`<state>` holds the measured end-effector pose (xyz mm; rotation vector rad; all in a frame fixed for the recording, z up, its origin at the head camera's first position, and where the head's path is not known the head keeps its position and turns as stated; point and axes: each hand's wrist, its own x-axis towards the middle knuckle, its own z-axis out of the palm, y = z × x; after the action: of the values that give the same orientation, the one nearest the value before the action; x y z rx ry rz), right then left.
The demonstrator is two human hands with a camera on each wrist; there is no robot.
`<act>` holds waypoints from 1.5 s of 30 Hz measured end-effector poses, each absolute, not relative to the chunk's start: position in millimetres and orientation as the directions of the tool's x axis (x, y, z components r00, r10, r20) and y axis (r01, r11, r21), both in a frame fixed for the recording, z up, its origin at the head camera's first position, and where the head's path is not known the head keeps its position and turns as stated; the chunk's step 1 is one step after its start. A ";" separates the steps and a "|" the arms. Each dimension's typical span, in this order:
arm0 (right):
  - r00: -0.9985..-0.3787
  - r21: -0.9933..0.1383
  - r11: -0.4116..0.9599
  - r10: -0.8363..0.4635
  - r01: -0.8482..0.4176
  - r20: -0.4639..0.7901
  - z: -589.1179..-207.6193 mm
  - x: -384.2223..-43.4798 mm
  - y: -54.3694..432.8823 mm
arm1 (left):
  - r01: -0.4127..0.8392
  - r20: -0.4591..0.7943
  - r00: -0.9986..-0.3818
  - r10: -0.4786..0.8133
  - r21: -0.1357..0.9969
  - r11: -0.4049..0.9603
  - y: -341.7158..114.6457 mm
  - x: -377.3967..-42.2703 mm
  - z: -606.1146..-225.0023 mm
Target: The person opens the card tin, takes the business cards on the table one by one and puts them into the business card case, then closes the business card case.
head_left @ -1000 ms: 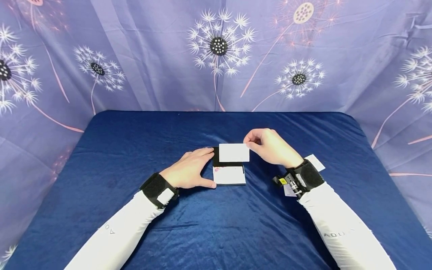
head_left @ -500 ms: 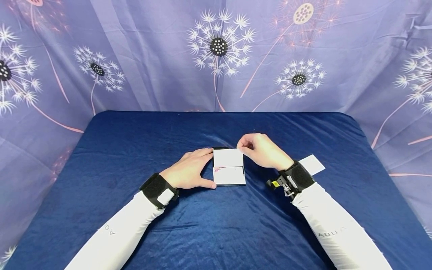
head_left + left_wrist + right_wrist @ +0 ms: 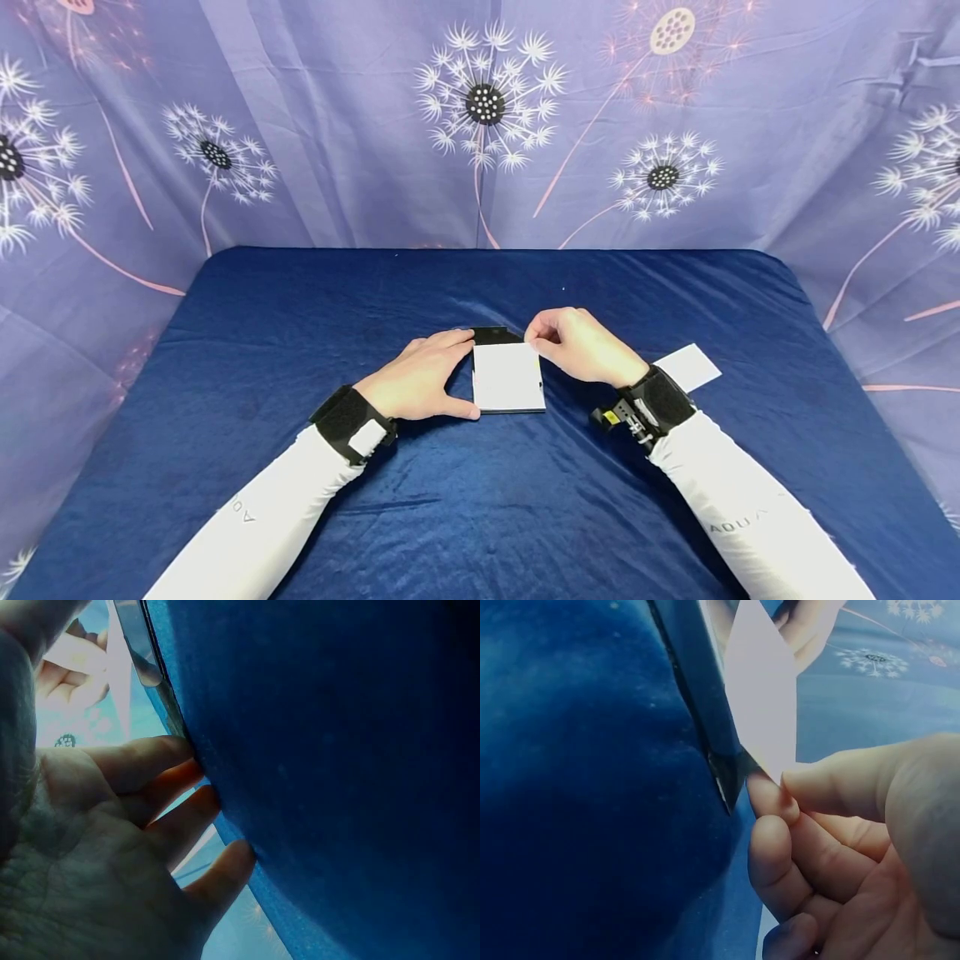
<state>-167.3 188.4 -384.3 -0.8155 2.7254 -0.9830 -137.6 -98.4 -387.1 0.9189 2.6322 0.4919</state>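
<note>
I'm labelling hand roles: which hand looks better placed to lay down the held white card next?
Likely the right hand: it pinches the white card by its far right corner, over the black case. The left hand lies spread at the case's left side, apparently steadying it.

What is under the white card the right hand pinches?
Under the white card is a black case; its far strip and near edge show. Whatever the card covers inside cannot be seen.
</note>
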 end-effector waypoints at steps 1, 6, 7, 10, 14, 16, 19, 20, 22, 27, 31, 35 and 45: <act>-0.844 -0.626 0.640 -0.533 -0.445 0.056 -384.9 -166.6 188.6 | 0.536 -0.175 -0.746 0.642 0.414 0.736 -98.5 -137.6 -387.3; -0.834 -0.623 0.633 -0.548 -0.458 0.057 -388.5 -164.1 188.8 | 0.535 -0.181 -0.746 0.640 0.409 0.739 -99.0 -137.4 -388.3; -0.831 -0.620 0.632 -0.552 -0.464 0.058 -389.1 -163.7 188.7 | 0.537 -0.178 -0.746 0.642 0.409 0.738 -99.0 -137.3 -388.3; -0.823 -0.608 0.631 -0.564 -0.482 0.067 -390.1 -162.9 188.4 | 0.541 -0.172 -0.745 0.645 0.412 0.733 -98.8 -137.0 -387.9; -0.817 -0.600 0.629 -0.572 -0.495 0.073 -390.4 -161.9 188.6 | 0.540 -0.170 -0.746 0.644 0.412 0.734 -98.1 -136.6 -386.3; -0.814 -0.597 0.629 -0.577 -0.497 0.070 -390.7 -161.3 188.8 | 0.541 -0.167 -0.747 0.643 0.409 0.735 -97.9 -136.6 -385.8; -0.809 -0.596 0.628 -0.584 -0.500 0.064 -391.2 -160.3 188.7 | 0.541 -0.166 -0.749 0.642 0.407 0.736 -97.8 -136.5 -385.5; -0.808 -0.595 0.628 -0.585 -0.501 0.063 -391.4 -160.0 188.6 | 0.542 -0.165 -0.749 0.642 0.404 0.736 -97.7 -136.6 -385.6; -0.807 -0.595 0.627 -0.587 -0.503 0.062 -391.9 -159.3 188.5 | 0.544 -0.165 -0.749 0.642 0.401 0.737 -97.6 -136.8 -386.0; -0.806 -0.600 0.629 -0.590 -0.494 0.046 -392.8 -157.0 188.6 | 0.549 -0.164 -0.746 0.645 0.396 0.736 -97.5 -137.5 -387.3; -0.802 -0.607 0.626 -0.597 -0.489 0.030 -392.3 -155.2 188.4 | 0.550 -0.165 -0.745 0.646 0.395 0.736 -98.1 -137.6 -387.6; -0.798 -0.611 0.625 -0.603 -0.486 0.018 -391.1 -153.9 188.3 | 0.549 -0.166 -0.746 0.645 0.394 0.737 -98.3 -138.0 -387.6; -0.792 -0.597 0.634 -0.611 -0.491 0.003 -391.0 -149.9 189.1 | 0.552 -0.154 -0.746 0.648 0.400 0.731 -98.0 -138.7 -389.5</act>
<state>-149.9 189.1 -391.0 -0.9067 2.6556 -0.8808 -138.7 -98.0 -389.5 0.9412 2.6520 0.4815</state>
